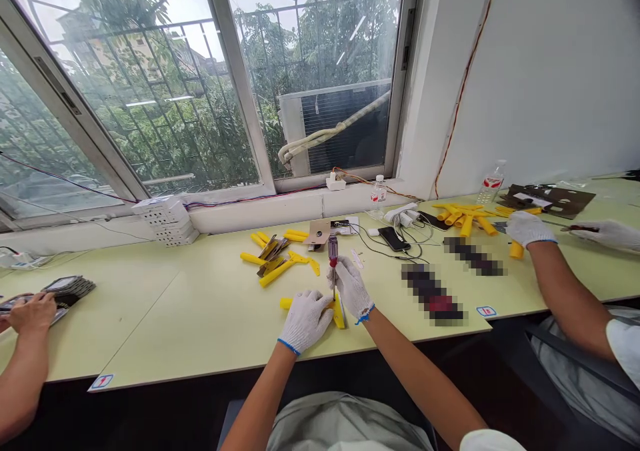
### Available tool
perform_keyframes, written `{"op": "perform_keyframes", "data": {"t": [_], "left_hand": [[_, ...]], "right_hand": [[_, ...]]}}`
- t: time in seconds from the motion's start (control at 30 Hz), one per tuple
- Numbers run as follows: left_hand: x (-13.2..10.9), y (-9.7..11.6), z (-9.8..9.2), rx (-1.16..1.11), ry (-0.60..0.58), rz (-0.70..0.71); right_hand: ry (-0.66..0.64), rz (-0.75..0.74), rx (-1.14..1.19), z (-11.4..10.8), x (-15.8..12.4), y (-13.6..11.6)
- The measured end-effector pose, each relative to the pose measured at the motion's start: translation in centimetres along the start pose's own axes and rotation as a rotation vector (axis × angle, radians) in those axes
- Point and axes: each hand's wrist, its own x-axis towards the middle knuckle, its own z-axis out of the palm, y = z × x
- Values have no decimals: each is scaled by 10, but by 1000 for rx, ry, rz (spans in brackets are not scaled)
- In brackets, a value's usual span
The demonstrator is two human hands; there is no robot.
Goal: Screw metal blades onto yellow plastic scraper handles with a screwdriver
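My left hand (pixel 306 319), in a white knit glove with a blue cuff, presses a yellow-handled scraper (pixel 340 316) onto the table. Its handle end sticks out to the left of the glove, and a metal blade edge shows on the right. My gloved right hand (pixel 351 284) grips a screwdriver (pixel 333 251) with a clear purplish and red handle, held upright. The shaft points down onto the scraper's head; the tip's exact contact is hard to see. Beyond my hands lies a pile of yellow handles and metal blades (pixel 273 254). Small bits, perhaps screws, lie near a pale strip (pixel 357 259).
A phone (pixel 394 239) with cables lies behind my right hand. Farther right are more yellow handles (pixel 465 218), a bottle (pixel 493 183) and a co-worker's gloved hand (pixel 531 229). At left, another person's hand (pixel 33 312) touches stacked dark pieces (pixel 67 288). White boxes (pixel 167 219) stand by the window.
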Motion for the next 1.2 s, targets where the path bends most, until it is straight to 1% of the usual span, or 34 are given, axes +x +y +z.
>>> {"op": "perform_keyframes", "data": {"t": [0.23,0.6,0.97,1.2], "left_hand": [[0,0,0,-9,4,2],[0,-1,1,3,3,2],[0,-2,3,-6,11,3],[0,-2,4,-11,21,7]], "right_hand": [[17,0,30,0,0,1],[5,-15,114,0,0,5],[-28,8,179,-5,13,20],[-33,19,171,-4,14,19]]}}
